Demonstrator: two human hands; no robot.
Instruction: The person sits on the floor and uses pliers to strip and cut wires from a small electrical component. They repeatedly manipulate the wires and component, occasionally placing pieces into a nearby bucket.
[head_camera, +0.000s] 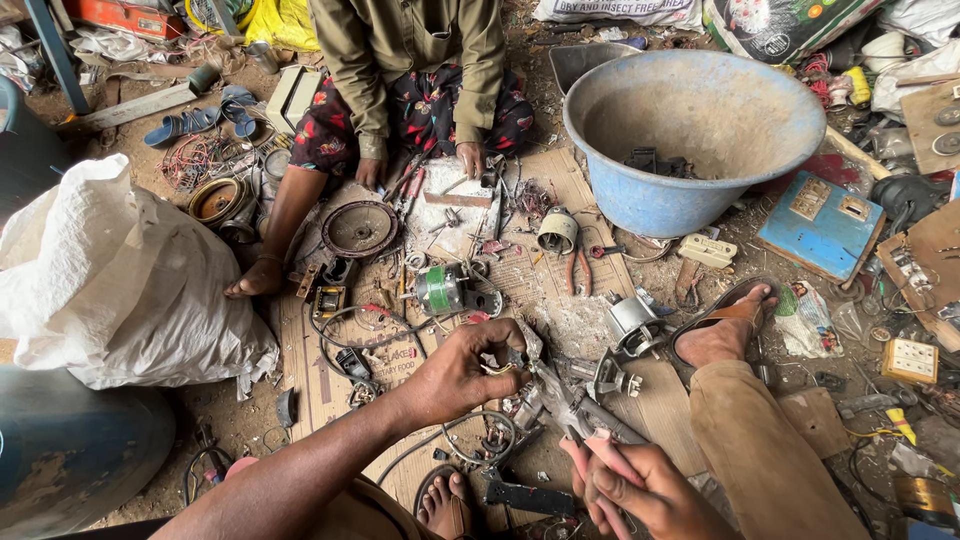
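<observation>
1. Pliers (585, 425) with pink handles sat in the right hand (640, 490), whose fingers were closed round the grips; the nose pointed up and left toward the other hand, an angle that would let the tips bite on what was held there.
2. A small metal part (505, 365) was pinched between the thumb and curled fingers of the left hand (455, 375), held just above the ground and close to the pliers' nose, seemingly to steady it; whether the two touched could not be told.
3. Around both hands lay flattened cardboard (320, 380) strewn with scrap: a green-wound motor coil (440, 288), loose wires and another pair of pliers (577, 270).
4. Farther off, a second person's hands rested on the ground by a round metal disc (358, 228), and a large blue tub (690, 140) stood to the right.
</observation>
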